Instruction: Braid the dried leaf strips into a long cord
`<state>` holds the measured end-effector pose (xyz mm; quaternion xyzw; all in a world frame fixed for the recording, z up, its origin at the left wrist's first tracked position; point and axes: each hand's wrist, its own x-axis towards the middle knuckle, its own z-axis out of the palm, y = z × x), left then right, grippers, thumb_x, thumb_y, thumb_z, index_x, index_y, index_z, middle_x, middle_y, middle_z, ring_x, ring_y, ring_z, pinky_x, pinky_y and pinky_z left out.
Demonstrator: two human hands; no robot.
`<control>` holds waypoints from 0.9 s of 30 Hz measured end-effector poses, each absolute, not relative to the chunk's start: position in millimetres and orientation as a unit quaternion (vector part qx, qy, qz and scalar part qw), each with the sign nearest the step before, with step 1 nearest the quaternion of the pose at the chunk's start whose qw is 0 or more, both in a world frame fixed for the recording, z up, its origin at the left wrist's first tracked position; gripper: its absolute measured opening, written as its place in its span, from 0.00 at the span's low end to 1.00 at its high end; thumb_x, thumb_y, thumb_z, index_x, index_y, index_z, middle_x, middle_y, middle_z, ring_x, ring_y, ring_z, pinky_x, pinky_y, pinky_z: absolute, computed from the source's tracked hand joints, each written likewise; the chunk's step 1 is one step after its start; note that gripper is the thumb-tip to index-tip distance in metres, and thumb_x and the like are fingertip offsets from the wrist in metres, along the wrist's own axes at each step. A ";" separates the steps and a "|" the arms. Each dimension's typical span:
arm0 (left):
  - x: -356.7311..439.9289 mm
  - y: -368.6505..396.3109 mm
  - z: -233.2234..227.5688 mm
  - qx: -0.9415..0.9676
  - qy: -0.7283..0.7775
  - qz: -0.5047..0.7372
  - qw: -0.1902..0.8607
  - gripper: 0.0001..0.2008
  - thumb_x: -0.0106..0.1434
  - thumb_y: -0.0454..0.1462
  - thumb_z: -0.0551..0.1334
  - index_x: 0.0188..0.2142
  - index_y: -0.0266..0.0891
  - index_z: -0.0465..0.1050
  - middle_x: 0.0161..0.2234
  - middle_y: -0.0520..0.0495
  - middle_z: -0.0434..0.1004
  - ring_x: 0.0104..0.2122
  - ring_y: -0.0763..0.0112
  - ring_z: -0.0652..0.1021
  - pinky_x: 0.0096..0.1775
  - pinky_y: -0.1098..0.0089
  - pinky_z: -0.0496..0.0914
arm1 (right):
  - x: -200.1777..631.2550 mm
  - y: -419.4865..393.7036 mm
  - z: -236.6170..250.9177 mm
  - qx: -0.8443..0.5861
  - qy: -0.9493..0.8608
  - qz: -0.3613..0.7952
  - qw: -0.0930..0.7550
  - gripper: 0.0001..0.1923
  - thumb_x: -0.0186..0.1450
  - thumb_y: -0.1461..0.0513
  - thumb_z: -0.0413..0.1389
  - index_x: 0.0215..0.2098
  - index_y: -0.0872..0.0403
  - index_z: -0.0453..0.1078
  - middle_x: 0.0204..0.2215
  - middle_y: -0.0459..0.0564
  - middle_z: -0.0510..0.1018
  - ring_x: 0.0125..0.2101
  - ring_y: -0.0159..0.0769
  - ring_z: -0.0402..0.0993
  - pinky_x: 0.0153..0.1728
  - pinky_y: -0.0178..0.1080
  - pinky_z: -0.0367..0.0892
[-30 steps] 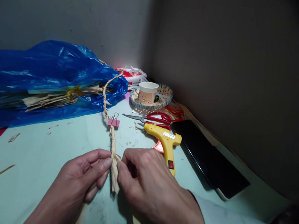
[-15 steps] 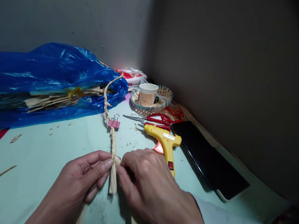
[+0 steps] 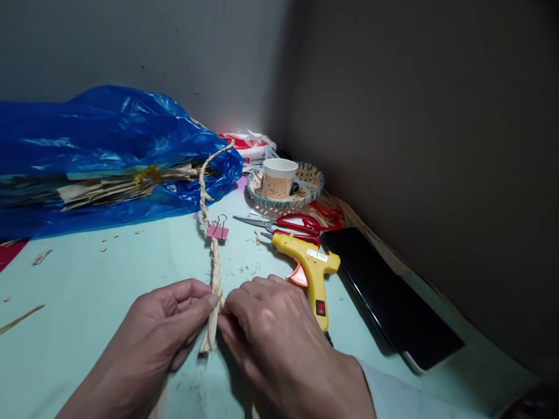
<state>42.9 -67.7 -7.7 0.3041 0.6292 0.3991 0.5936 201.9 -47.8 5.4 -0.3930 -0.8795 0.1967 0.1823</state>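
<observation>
A pale braid of dry plant strips (image 3: 216, 266) runs from the blue bag down toward me. Partway along it a pink binder clip (image 3: 217, 232) grips the braid. My left hand (image 3: 168, 326) pinches the braid's near part between thumb and fingers from the left. From the right, my right hand (image 3: 275, 330) has its fingers closed on a strip at the same spot; its fingertips are partly hidden. One short strip end (image 3: 209, 332) hangs down between the hands. Other pale strips trail below both hands at the bottom edge.
A yellow glue gun (image 3: 312, 256), red-handled scissors (image 3: 297, 223) and a black phone-like slab (image 3: 393, 297) lie on the right. Behind them a woven basket (image 3: 318, 185) holds a paper cup (image 3: 279, 179). A blue plastic bag (image 3: 98, 126) with dry husks fills the back left.
The loose strip end between my hands has swung slightly left and looks narrower. Both hands stay at the same spot on the braid. The whole view has shifted a little.
</observation>
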 end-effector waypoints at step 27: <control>41.0 -68.2 -4.1 0.387 0.610 0.387 0.573 0.10 0.53 0.41 0.66 0.22 0.40 0.67 0.18 0.56 0.65 0.20 0.75 0.62 0.23 0.75 0.54 | 209.1 -23.9 11.7 -0.381 -0.796 0.427 0.197 0.08 0.65 0.60 0.54 0.39 0.56 0.72 0.27 0.45 0.75 0.29 0.32 0.68 0.29 0.33 0.56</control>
